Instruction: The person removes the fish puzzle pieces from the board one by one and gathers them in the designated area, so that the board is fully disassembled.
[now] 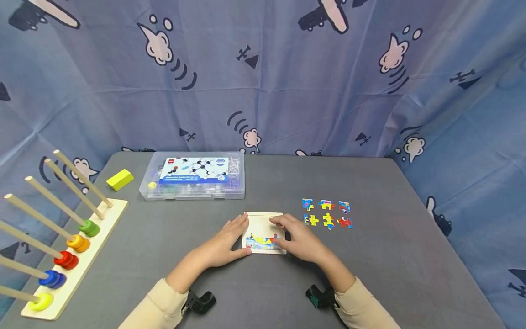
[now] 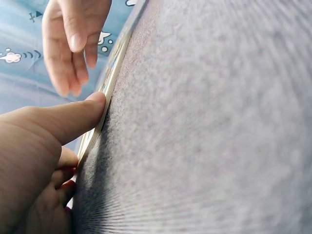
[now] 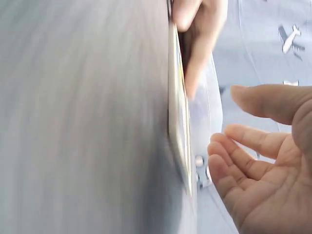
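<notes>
In the head view a wooden jigsaw puzzle tray (image 1: 260,224) lies flat on the table, its near part filled with colourful pieces (image 1: 263,242) and its far part bare wood. My left hand (image 1: 223,244) holds the tray's left side, thumb at the near corner and fingers by the far one. In the left wrist view that thumb (image 2: 80,117) touches the tray's edge. Over the tray's right side hovers my right hand (image 1: 302,240), thumb and fingers apart. The right wrist view shows its palm (image 3: 278,190) with nothing in it, clear of the tray.
Several loose puzzle pieces (image 1: 328,220) lie in two rows to the right. Behind the tray sits a clear plastic molecular model kit box (image 1: 191,176), with a yellow block (image 1: 120,179) left of it. A wooden peg rack (image 1: 92,249) with coloured rings stands far left.
</notes>
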Demonstrator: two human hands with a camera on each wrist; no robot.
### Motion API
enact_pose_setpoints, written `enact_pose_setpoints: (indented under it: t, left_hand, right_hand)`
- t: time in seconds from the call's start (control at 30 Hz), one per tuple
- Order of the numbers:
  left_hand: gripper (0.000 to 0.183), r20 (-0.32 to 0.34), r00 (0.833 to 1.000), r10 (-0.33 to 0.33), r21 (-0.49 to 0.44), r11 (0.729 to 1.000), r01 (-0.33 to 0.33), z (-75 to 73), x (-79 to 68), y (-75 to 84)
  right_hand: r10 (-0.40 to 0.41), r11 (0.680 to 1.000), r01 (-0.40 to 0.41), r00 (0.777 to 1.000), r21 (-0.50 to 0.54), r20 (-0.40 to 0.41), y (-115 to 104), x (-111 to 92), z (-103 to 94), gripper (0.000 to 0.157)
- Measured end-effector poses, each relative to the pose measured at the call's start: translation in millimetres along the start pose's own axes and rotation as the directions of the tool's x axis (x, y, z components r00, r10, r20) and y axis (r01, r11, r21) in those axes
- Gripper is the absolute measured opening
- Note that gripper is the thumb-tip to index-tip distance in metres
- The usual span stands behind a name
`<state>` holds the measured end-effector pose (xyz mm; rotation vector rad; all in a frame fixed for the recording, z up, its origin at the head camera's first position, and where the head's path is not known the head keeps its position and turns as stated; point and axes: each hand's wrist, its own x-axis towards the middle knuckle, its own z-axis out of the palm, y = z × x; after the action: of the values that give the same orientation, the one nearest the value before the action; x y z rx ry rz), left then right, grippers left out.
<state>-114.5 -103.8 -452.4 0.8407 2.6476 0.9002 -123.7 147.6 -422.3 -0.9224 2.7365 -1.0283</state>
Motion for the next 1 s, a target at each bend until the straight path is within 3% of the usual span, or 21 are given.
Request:
enact_pose_setpoints:
  t: [0.33,0.63,1.0]
  left_hand:
    - [0.080,-0.040,0.999,0.024,-0.040,0.999,-0.025,3.2,0.4,-7.3]
    - [0.079,-0.051,0.998,0.037,-0.062,0.997,-0.041,3.4,-1.3,-9.5]
    - [0.079,-0.053,0.998,0.030,-0.078,0.996,-0.034,0.2,-1.6,-4.5]
  right_hand:
    - [-0.052,0.999,0.052,0.996,0.006,0.072,-17,20,30.4,0.046]
    - [0.025,0.999,-0.023,0.999,-0.038,0.041,-26,21,45.7,0.038]
    - [0.106,0.994,-0.106,0.994,-0.003,0.033,-29,22,47.9,0.036]
